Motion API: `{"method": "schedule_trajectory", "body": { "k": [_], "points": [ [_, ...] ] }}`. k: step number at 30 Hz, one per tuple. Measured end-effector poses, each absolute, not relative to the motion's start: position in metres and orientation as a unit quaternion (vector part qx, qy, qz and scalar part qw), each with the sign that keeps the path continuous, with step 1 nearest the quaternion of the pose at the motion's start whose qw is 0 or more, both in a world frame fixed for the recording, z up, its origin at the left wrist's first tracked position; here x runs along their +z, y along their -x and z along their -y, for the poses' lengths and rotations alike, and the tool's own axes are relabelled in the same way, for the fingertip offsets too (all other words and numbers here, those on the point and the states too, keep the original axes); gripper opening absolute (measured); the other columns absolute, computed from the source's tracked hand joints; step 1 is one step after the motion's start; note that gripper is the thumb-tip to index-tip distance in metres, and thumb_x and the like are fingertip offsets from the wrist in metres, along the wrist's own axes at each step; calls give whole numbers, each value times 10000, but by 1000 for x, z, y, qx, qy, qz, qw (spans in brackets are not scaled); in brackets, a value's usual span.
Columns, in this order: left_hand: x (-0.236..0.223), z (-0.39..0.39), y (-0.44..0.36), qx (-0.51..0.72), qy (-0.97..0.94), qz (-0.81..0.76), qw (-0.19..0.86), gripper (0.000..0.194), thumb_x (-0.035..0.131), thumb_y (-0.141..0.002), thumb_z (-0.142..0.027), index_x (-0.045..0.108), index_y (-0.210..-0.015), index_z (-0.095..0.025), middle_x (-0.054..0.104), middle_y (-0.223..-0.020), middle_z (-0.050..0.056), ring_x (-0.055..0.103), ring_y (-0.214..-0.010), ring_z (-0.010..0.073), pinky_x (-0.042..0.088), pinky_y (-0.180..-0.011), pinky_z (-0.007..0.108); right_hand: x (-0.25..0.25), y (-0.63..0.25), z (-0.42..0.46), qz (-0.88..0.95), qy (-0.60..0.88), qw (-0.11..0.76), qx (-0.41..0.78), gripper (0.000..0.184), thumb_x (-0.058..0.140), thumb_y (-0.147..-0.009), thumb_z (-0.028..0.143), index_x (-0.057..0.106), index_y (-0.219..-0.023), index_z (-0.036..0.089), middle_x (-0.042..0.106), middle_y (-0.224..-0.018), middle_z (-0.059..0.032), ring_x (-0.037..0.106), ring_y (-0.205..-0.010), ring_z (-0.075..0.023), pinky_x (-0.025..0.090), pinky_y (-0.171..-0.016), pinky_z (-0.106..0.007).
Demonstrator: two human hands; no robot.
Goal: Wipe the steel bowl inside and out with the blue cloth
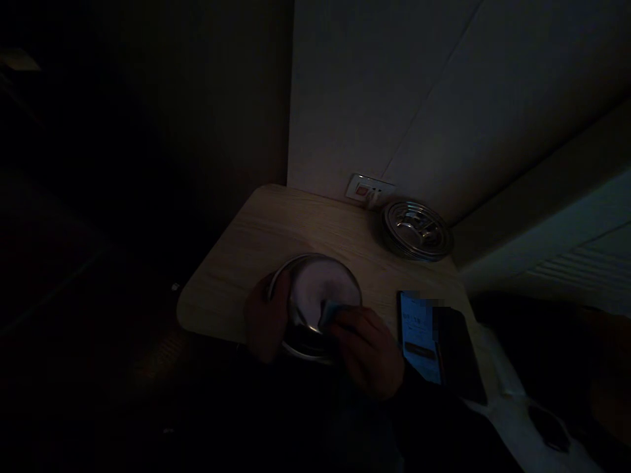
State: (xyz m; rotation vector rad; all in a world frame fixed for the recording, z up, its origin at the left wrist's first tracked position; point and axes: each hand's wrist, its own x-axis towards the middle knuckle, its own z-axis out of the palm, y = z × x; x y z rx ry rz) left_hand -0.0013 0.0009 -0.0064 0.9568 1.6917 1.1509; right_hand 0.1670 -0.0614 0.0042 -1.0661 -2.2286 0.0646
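A round shiny metal dish (320,279), its smooth bottom apparently facing up, is tilted over the near edge of the small table. My left hand (269,318) is closed around its left rim. On the dish's lower right, my right hand (367,348) presses a small bluish cloth (331,314) pinched in its fingers. The dim light hides the dish's near side and part of my left fingers.
Against the wall, a stack of steel plates (418,230) stands on the wooden table (227,276) near a power socket (369,188). A lit phone (419,338) lies at right beside a dark flat object (463,358). A small dark item (548,427) is at lower right.
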Motion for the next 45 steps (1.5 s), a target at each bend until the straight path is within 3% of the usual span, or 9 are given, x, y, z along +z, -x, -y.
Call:
{"method": "schedule_trajectory", "body": {
  "k": [18, 23, 27, 33, 40, 45],
  "points": [
    [-11, -1, -2, 474, -384, -681, 406, 405, 498, -779, -477, 680, -937, -151, 701, -947, 78, 622, -894, 229, 467, -775, 311, -2, -155, 75, 826, 430, 365, 6, 231, 482, -842, 109, 627, -1017, 150, 645, -940, -97, 550, -892, -210, 517, -737, -339],
    [-8, -2, -1, 451, -380, -692, 416, 434, 496, -778, -477, 667, -981, -133, 690, -1004, 103, 612, -946, 241, 456, -820, 324, -10, -190, 68, 749, 539, 384, 31, 204, 461, -867, 132, 605, -1003, 184, 648, -942, -91, 609, -878, -186, 524, -755, -310],
    [-5, -2, 2, 439, -394, -693, 415, 437, 477, -785, -483, 670, -984, -145, 691, -1004, 102, 611, -948, 250, 455, -824, 338, 1, -202, 62, 652, 636, 398, 113, 178, 399, -904, 221, 566, -963, 198, 681, -858, -51, 648, -778, -165, 532, -673, -265],
    [-2, -1, 7, 406, -395, -703, 429, 451, 468, -778, -511, 667, -976, -158, 686, -1005, 117, 610, -940, 274, 451, -818, 372, 36, -225, 38, 597, 660, 444, 102, 241, 382, -898, 310, 580, -917, 175, 671, -807, -48, 636, -770, -172, 519, -687, -290],
    [-1, -3, 6, 407, -400, -694, 439, 452, 459, -786, -495, 660, -983, -142, 679, -1027, 129, 603, -963, 274, 439, -837, 378, 69, -219, 20, 610, 637, 462, -99, 338, 406, -885, 287, 493, -1179, 145, 564, -1041, -141, 534, -1008, -249, 443, -881, -439],
    [0, -3, 6, 412, -410, -684, 441, 425, 457, -795, -473, 666, -975, -150, 683, -1022, 117, 604, -965, 267, 439, -844, 368, 35, -208, 40, 683, 612, 398, 6, 604, 470, -787, 214, 288, -1362, 182, 472, -1201, -128, 472, -1123, -257, 429, -930, -446]
  ]
}}
